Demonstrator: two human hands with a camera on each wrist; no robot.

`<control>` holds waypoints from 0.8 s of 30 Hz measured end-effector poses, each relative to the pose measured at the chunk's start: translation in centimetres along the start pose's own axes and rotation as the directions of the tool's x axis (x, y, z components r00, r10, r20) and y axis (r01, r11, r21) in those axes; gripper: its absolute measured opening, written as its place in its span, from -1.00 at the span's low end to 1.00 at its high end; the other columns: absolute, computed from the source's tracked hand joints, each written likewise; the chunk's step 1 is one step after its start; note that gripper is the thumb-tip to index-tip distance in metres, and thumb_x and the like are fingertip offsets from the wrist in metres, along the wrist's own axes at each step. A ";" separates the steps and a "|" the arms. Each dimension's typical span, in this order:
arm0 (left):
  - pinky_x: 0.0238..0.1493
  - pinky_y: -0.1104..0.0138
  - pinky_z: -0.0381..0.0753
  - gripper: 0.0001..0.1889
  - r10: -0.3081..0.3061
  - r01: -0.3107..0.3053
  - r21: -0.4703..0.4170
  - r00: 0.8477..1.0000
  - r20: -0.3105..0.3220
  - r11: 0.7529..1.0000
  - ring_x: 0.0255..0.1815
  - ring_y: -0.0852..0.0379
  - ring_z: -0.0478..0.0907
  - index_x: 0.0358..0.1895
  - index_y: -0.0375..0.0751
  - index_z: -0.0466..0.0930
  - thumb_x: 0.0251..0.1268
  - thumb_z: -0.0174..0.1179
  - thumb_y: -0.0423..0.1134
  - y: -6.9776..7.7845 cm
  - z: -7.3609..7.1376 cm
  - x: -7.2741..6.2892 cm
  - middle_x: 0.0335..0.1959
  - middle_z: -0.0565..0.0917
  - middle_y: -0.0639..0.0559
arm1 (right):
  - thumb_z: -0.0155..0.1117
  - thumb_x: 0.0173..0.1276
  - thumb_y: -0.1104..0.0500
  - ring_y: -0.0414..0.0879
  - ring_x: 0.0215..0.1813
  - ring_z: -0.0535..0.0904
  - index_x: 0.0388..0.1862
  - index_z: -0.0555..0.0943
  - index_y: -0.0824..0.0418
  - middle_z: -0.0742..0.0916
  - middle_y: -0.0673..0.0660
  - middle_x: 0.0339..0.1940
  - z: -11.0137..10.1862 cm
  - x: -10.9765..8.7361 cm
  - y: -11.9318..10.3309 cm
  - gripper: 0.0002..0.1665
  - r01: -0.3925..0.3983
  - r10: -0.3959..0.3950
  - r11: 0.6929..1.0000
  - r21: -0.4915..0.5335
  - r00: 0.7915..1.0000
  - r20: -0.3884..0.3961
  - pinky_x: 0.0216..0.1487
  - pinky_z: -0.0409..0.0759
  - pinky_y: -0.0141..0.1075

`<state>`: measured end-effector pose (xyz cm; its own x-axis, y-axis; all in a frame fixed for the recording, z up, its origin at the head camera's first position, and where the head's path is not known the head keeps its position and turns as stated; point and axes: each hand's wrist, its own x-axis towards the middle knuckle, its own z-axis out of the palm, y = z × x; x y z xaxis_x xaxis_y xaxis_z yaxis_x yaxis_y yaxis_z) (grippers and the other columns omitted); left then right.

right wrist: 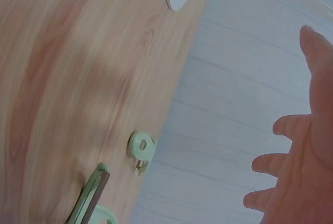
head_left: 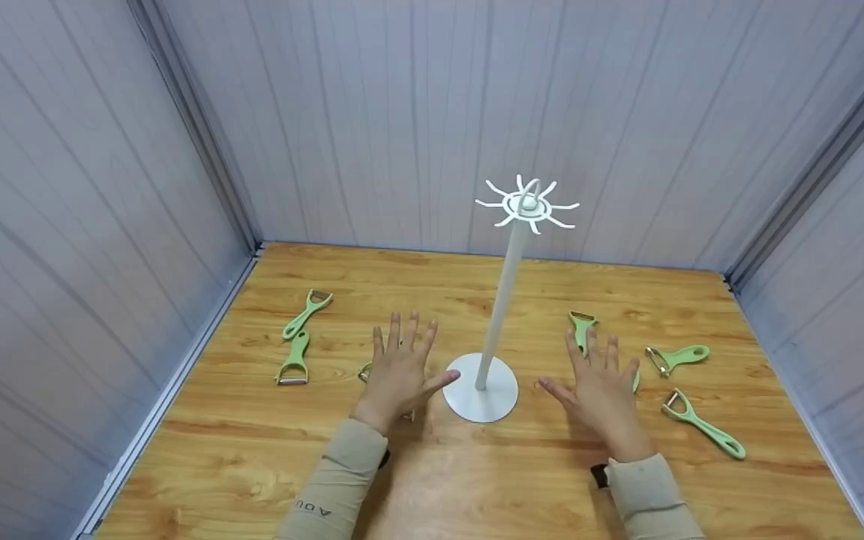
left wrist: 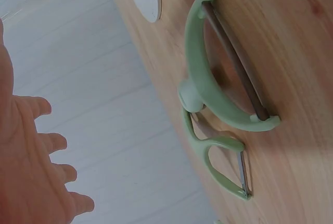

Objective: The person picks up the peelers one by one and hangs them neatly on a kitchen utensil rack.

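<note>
Both hands hover with fingers spread, holding nothing. In the head view my left hand (head_left: 396, 381) is just left of a white stand (head_left: 503, 296), which has a round base and a ring of hooks on top. Beneath that hand lie green Y-shaped peelers, partly hidden; the left wrist view shows a near peeler (left wrist: 197, 67) and one behind it (left wrist: 199, 143). My right hand (head_left: 603, 390) is right of the stand, partly covering a peeler (head_left: 580, 327) and another whose edge shows beside the fingers. The right wrist view has a peeler (right wrist: 136, 146) beyond a closer one (right wrist: 89, 198).
Two more peelers lie at the left, one farther back (head_left: 306, 313) and one nearer (head_left: 299, 347). At the right are a peeler (head_left: 687, 356) and a longer-looking one (head_left: 713, 432). Pale panel walls (head_left: 372, 127) enclose the wooden table (head_left: 237, 450) at the back and sides.
</note>
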<state>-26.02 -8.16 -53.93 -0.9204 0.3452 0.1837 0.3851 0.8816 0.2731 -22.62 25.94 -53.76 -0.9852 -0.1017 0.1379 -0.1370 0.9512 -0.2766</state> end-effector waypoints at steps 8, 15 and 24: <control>0.71 -0.49 -0.12 0.04 0.000 0.000 -0.014 1.000 0.005 1.000 0.82 -0.46 -0.17 0.78 -0.06 0.12 0.49 0.05 0.54 0.1 -0.3 0.4 0.82 0.01 -0.27 | 0.24 0.58 -0.40 0.64 0.75 -0.15 0.84 0.04 0.15 0.10 0.45 0.80 -0.9 -0.2 0.8 0.15 0.015 -0.016 0.999 -0.041 1.000 -0.008 0.52 -0.26 0.77; 0.71 -0.47 -0.10 0.06 0.014 -0.013 -0.037 0.999 0.030 0.999 0.82 -0.45 -0.16 0.79 -0.08 0.09 0.48 0.05 0.56 0.4 -0.7 1.0 0.81 0.02 -0.30 | 0.23 0.58 -0.42 0.65 0.75 -0.18 0.84 0.06 0.15 0.10 0.50 0.79 -1.6 -0.2 1.7 0.15 0.001 0.000 1.000 -0.021 1.000 0.017 0.52 -0.31 0.76; 0.71 -0.46 -0.05 0.08 0.063 -0.059 -0.099 0.997 0.037 0.993 0.81 -0.48 -0.15 0.79 -0.16 0.07 0.49 0.08 0.53 1.3 -1.3 2.2 0.80 0.04 -0.33 | 0.26 0.56 -0.41 0.63 0.74 -0.08 0.83 0.10 0.14 0.16 0.48 0.78 -1.5 -0.4 3.6 0.14 0.012 -0.013 1.000 -0.017 1.000 -0.023 0.54 -0.14 0.73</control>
<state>-27.50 -6.68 -51.98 -0.8962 0.4117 0.1651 0.4435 0.8236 0.3536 -22.61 29.81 -53.41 -0.9807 -0.1070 0.1634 -0.1473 0.9546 -0.2588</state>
